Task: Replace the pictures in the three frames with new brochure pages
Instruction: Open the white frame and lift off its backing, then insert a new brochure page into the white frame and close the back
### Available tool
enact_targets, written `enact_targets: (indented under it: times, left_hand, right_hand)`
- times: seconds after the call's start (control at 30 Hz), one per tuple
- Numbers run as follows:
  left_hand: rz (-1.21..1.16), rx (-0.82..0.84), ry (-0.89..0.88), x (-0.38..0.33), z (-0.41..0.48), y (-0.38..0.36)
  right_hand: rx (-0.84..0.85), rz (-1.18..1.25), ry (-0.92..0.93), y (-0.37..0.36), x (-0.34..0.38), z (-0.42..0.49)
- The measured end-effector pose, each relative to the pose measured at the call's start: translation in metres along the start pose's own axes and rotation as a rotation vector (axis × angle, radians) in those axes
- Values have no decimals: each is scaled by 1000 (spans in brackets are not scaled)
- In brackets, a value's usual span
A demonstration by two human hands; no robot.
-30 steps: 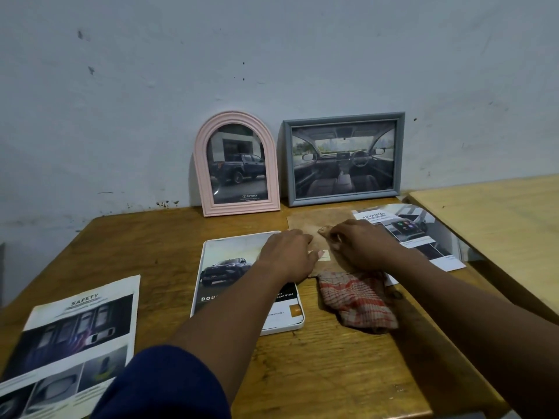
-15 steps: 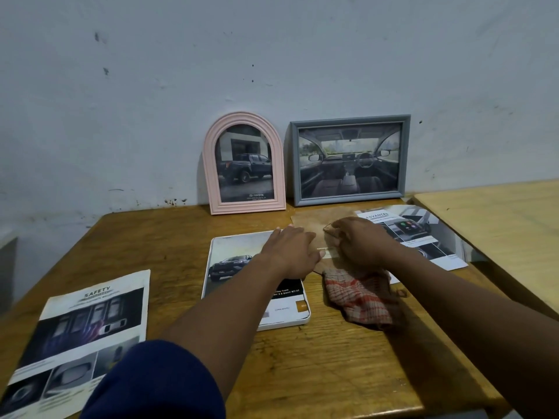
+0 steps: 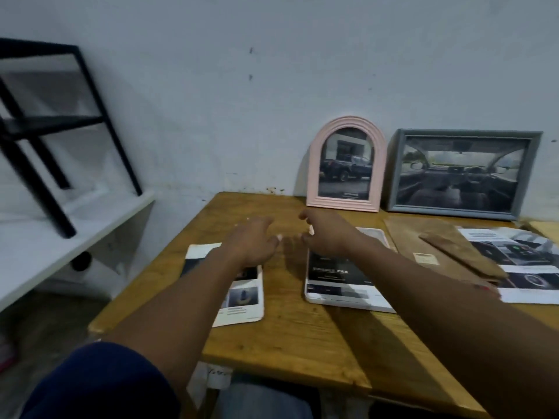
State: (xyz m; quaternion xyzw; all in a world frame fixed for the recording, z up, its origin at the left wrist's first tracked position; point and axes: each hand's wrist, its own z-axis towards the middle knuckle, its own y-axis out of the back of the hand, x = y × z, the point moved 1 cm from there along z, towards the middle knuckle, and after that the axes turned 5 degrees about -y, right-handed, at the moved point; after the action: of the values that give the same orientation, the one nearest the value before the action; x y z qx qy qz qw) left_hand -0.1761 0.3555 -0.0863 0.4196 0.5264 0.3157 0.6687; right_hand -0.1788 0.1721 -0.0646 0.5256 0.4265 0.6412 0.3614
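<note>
Your left hand and right hand hover side by side over the tabletop, just in front of the pink arched frame. The fingers of both hands are loosely spread, slightly curled, and hold nothing. The pink arched frame stands upright against the wall with a truck picture in it. The grey frame stands just to its right. In front of the pink arched frame, under your right wrist, the white frame lies flat. One brochure page lies to its front-left, beneath your left forearm. Another brochure sheet lies to its front-right, beside a brown backing board.
</note>
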Motion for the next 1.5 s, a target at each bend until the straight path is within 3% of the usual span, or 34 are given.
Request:
enact_targets:
  times: [0.17, 0.43, 0.73, 0.93, 1.23, 1.5]
  left_hand:
    - [-57, -2, 17, 29, -14, 1]
    - [-7, 100, -194, -45, 7, -51]
    - [63, 148, -202, -45, 10, -64]
    - [120, 130, -242, -42, 12, -69]
    - [109, 125, -248, -43, 11, -69]
    - [-45, -94, -293, -64, 15, -52]
  right_hand:
    - [-28, -77, -169, -15, -10, -2]
    - [-3, -147, -410, -5, -99, -25]
    - [-166, -105, -352, -22, -98, -28]
    - [-51, -145, -405, -16, -112, -23]
    - [-312, -123, -265, -14, -93, -25]
    - [-476, 473, -170, 43, -84, -23]
